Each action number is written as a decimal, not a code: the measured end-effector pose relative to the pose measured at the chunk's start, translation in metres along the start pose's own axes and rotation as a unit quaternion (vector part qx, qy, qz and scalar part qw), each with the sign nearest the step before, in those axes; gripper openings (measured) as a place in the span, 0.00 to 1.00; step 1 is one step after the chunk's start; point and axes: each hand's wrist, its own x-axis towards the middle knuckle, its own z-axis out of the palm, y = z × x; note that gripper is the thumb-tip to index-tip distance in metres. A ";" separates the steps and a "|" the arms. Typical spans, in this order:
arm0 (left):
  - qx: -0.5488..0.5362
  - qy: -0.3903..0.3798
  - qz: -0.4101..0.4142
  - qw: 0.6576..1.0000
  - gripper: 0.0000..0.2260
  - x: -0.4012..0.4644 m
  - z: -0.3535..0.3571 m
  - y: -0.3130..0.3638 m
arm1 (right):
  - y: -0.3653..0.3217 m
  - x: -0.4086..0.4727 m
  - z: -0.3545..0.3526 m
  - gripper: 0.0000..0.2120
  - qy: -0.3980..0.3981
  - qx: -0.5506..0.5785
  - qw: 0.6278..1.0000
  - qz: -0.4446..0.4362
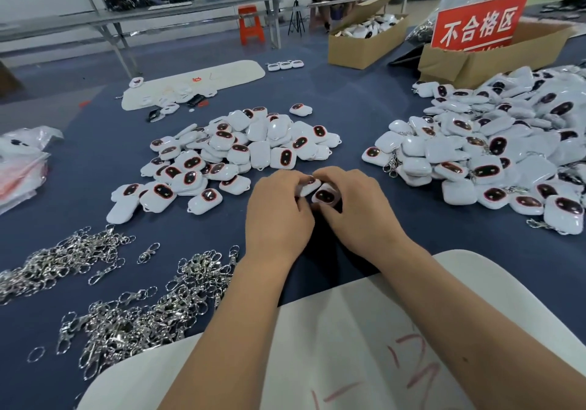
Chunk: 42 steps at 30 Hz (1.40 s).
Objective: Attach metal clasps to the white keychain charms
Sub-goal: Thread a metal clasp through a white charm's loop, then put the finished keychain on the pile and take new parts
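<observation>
My left hand (279, 213) and my right hand (355, 210) meet at the middle of the blue table. Together they hold white charms with dark oval windows: one charm (325, 194) is pinched by my right hand, another (309, 184) sits under my left fingers. No clasp shows between the fingers. A heap of white charms without clasps (241, 153) lies just beyond my hands. To the right spreads a bigger heap of charms with clasps attached (494, 153). Loose metal clasps (136, 317) are piled at the near left.
A white board (348, 340) with red marks lies under my forearms. Cardboard boxes (364, 45) and a red sign (478, 26) stand at the back right. A plastic bag (22, 162) lies at the left edge, a white tray (196, 83) behind the middle heap.
</observation>
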 end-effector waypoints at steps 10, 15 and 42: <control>0.126 0.028 -0.055 0.990 0.07 0.004 -0.011 -0.012 | -0.019 -0.006 -0.003 0.15 0.005 -0.024 0.999 -0.029; -0.028 0.021 -0.092 0.995 0.07 0.011 -0.033 -0.028 | -0.041 -0.017 0.001 0.05 -0.085 -0.028 0.988 -0.128; -0.410 -0.132 -0.103 0.897 0.10 0.005 -0.030 -0.023 | -0.024 -0.007 0.002 0.08 0.214 0.280 0.934 0.053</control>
